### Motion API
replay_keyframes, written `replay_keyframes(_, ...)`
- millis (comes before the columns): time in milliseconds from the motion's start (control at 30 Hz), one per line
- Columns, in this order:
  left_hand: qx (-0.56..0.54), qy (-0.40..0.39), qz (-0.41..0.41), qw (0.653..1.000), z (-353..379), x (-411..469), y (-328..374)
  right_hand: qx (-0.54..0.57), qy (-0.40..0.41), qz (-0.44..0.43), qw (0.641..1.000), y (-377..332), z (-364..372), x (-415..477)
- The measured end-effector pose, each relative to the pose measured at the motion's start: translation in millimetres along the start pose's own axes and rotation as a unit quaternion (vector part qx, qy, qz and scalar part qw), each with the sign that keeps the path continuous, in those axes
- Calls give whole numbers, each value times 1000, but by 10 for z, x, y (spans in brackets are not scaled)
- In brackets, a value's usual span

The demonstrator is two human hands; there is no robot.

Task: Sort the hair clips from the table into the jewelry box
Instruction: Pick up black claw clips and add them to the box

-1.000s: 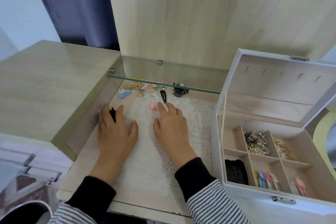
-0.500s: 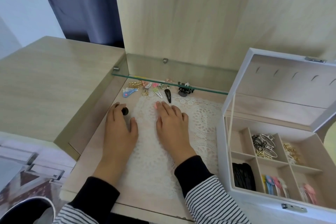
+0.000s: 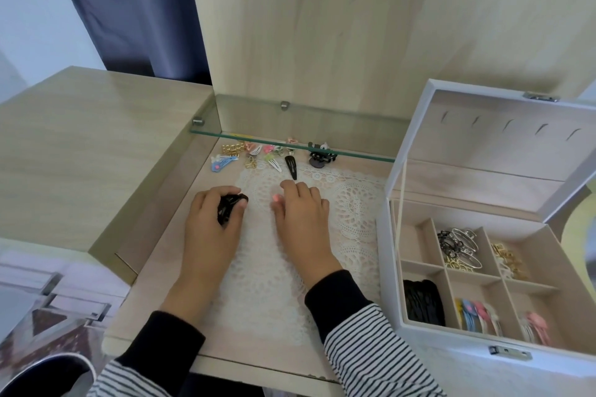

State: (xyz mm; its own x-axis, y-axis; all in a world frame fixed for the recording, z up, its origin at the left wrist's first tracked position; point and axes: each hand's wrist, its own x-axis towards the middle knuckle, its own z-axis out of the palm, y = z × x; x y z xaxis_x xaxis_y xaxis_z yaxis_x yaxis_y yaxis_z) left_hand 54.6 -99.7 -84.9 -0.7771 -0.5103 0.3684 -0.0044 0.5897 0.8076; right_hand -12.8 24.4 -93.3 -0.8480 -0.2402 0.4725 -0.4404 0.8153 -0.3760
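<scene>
Sorting is partly done. The open box [image 3: 451,354] at right already holds clips in five compartments, grouped by colour and kind. A cluster of loose clips [image 3: 258,155] lies on the tabletop [image 3: 154,284] beneath a glass shelf [image 3: 290,145], not yet sorted. The left hand [image 3: 209,229] grips a black clip [image 3: 229,208]. The right hand [image 3: 300,219] lies on a lace mat [image 3: 354,213], a pink clip [image 3: 276,198] at its thumb; whether it pinches the clip is unclear.

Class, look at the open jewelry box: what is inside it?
The jewelry box holds black clips front-left, pastel clips front-middle, pink ones front-right, silver and black claws and gold clips behind. What lies beneath each pile is covered.
</scene>
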Motion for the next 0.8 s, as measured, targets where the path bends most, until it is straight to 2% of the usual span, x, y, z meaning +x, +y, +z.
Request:
replay_keyframes(167,-89,-32,-65,993,23,9,71,1,-36,-8,999,-11,-32,5)
replay_keyframes(300,-117,-47,-71,989,22,37,173,-27,-60,-18,998,-40,-77,-15)
replay_keyframes(433,-118,-50,-65,990,34,65,270,-9,-98,-23,995,-54,-227,-22)
replay_keyframes(533,-127,-46,-58,989,46,64,371,18,-141,13,990,-80,-342,-39)
replay_keyframes(667,-158,-54,-35,985,73,49,560,83,-159,92,980,-128,-507,-61)
replay_keyframes(800,-194,-60,-22,979,104,53,781,151,-154,96,972,-119,-871,-27)
